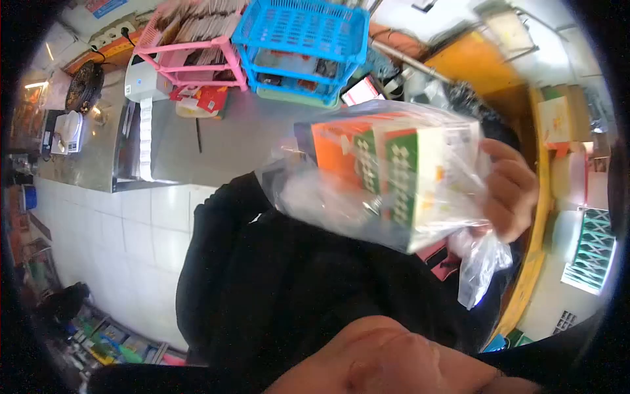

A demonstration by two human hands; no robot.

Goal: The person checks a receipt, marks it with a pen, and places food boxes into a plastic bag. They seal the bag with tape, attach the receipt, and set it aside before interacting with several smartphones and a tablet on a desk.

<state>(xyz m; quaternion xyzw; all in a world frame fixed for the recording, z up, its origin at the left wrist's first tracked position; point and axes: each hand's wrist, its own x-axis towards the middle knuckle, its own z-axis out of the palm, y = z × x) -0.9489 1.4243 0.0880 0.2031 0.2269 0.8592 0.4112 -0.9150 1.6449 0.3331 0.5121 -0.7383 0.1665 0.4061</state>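
My right hand (508,190) is closed on the right side of a clear plastic bag (315,197), with its fingers curled round the edge. Inside the bag are cartons standing side by side: an orange one (333,150) and white-and-green ones (401,174). Motion blurs their print. The bag is held up in front of my chest, and a crumpled end of clear plastic (484,262) hangs below my right hand. My left arm, in a black sleeve (239,197), reaches to the bag's left side. The bag hides my left hand, so its fingers do not show.
Beyond the bag lies a metal counter (230,138). On it stand a pink tiered rack (226,49) full of packets, a blue tiered basket (302,33), and a white label printer (146,80) with a paper strip (146,141) hanging down. A phone-like screen (361,92) is behind the bag.
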